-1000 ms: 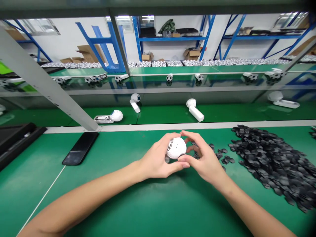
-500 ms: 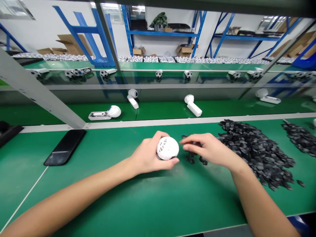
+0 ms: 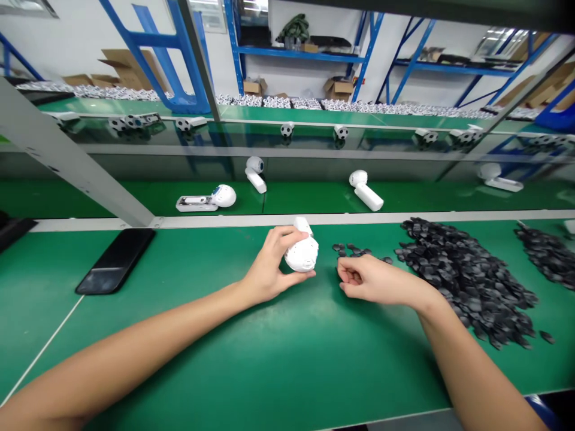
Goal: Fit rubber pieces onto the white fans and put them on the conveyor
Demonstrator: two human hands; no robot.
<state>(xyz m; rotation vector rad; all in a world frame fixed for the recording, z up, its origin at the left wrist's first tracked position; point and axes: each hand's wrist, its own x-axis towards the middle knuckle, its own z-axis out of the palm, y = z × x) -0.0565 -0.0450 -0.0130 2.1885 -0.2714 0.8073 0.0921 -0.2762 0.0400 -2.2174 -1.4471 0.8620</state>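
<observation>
A white device with a round head (image 3: pixel 302 255) is gripped by my left hand (image 3: pixel 269 266), thumb below it and fingers on top. Its white handle points away, toward the bench's back rail. To the right, my right hand (image 3: pixel 368 278) is closed, fingers curled in; whatever it may pinch is hidden. Just behind that hand lie several small black pieces (image 3: pixel 351 248) on the green bench (image 3: pixel 278 371). A large heap of similar black pieces (image 3: pixel 467 275) is spread to the right of the hand.
A black phone (image 3: pixel 115 261) lies at left beside a slanted metal post (image 3: pixel 85 161). Behind the rail, white devices (image 3: pixel 369 194) rest on the green conveyor (image 3: pixel 309 197). A second black heap (image 3: pixel 548 251) sits far right.
My left hand has turned the device, so its handle now shows and the slotted face no longer does. My right hand has drawn its fingers in, uncovering some black pieces. The view has shifted slightly.
</observation>
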